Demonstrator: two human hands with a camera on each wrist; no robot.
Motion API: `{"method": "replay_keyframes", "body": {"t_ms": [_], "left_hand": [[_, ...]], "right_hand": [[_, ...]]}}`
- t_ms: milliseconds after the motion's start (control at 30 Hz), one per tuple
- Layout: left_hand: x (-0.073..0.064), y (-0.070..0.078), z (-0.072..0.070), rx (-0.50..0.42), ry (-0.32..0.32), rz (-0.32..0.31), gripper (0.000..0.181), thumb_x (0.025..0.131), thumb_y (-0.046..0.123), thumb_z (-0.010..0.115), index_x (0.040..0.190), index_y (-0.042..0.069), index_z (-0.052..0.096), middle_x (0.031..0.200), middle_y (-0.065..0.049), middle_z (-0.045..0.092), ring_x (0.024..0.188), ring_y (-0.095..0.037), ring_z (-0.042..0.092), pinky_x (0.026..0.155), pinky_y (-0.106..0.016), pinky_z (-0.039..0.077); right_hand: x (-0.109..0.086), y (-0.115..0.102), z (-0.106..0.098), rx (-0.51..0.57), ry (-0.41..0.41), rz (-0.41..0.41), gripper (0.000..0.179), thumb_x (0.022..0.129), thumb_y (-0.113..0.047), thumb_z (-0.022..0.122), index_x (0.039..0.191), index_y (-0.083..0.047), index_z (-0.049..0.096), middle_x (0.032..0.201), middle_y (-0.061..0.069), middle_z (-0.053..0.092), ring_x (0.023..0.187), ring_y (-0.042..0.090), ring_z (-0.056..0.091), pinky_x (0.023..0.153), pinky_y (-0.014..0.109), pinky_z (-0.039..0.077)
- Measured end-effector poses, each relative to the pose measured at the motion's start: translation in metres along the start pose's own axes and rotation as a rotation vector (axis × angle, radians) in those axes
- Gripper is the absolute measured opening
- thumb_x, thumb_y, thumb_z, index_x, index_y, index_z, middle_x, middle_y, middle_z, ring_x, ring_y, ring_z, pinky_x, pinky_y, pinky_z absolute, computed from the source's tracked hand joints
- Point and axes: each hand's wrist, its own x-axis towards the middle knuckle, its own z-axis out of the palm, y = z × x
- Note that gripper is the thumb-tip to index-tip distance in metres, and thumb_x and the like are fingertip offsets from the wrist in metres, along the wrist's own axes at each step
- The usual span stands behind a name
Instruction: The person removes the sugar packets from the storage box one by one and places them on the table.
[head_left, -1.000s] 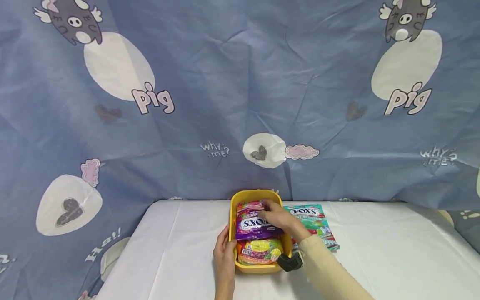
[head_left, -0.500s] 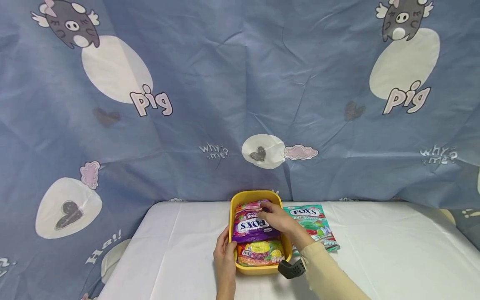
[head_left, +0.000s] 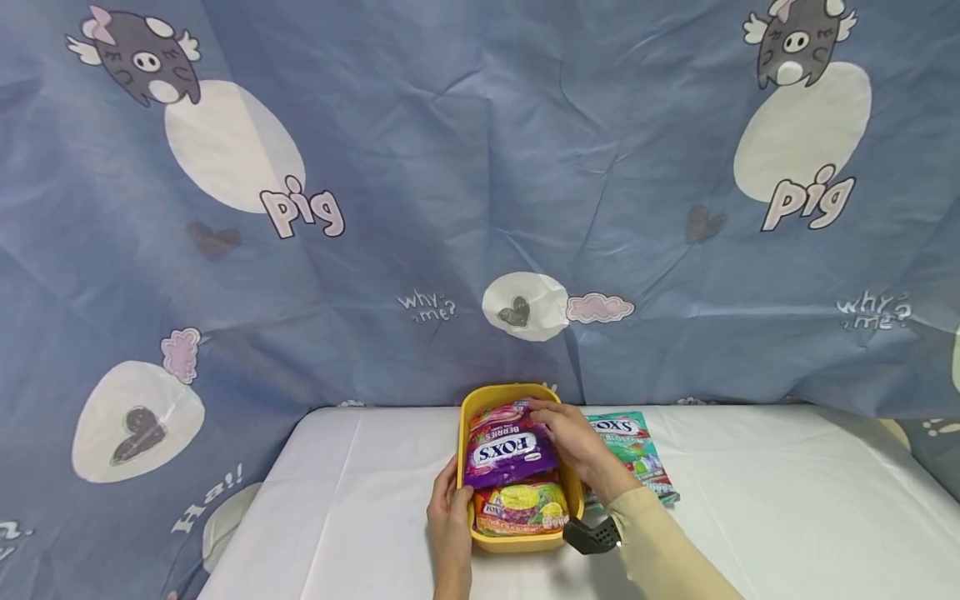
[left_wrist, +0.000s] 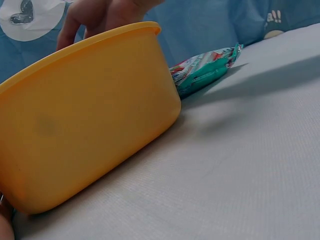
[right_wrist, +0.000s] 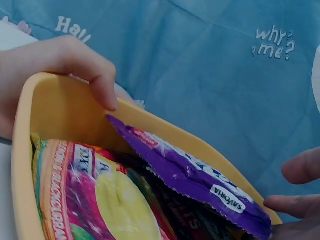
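A yellow plastic bin point(head_left: 517, 543) stands on the white table, with bags of candy inside. My left hand point(head_left: 450, 517) grips its left wall, the thumb hooked over the rim, as the right wrist view shows. A purple Fox's Berries candy bag point(head_left: 498, 454) lies tilted in the far part of the bin, upside down to me. My right hand point(head_left: 576, 442) reaches over the right rim, its fingers extended at that bag's right edge; thumb and forefinger are apart in the right wrist view. Nearer me in the bin sits a yellow-and-red candy bag point(right_wrist: 120, 205).
Right of the bin lies a green Fox's candy bag point(head_left: 633, 454), partly behind my right forearm. A black wrist device point(head_left: 592, 536) sticks out from the right sleeve. A blue printed cloth point(head_left: 420, 167) hangs behind the table point(head_left: 360, 500).
My right hand's fingers have loosened from the purple bag's top and drawn right to its edge, uncovering more of the print. The bag has turned slightly. My left hand keeps its place.
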Motion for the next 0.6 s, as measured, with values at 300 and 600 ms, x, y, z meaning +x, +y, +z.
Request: {"method": "replay_keyframes", "body": {"t_ms": [300,600], "left_hand": [[-0.001,-0.002,0.002,0.014,0.013,0.009,0.048,0.087,0.008,0.048,0.135,0.018,0.051,0.141,-0.009,0.05,0.131,-0.025,0.046,0.093,-0.005,0.038],[0.0,-0.002,0.0,0.013,0.011,0.008,0.048,0.087,0.008,0.048,0.134,0.02,0.051,0.141,-0.007,0.05,0.131,-0.023,0.047,0.09,-0.001,0.036]], "right_hand": [[0.002,0.006,0.005,0.047,-0.004,-0.021,0.048,0.093,-0.016,0.046,0.14,-0.003,0.042,0.131,0.026,0.049,0.099,0.022,0.06,0.081,0.031,0.055],[-0.002,0.012,0.01,0.02,-0.011,-0.036,0.052,0.094,-0.013,0.044,0.145,-0.011,0.035,0.131,0.026,0.046,0.095,0.022,0.062,0.074,0.034,0.057]]}}
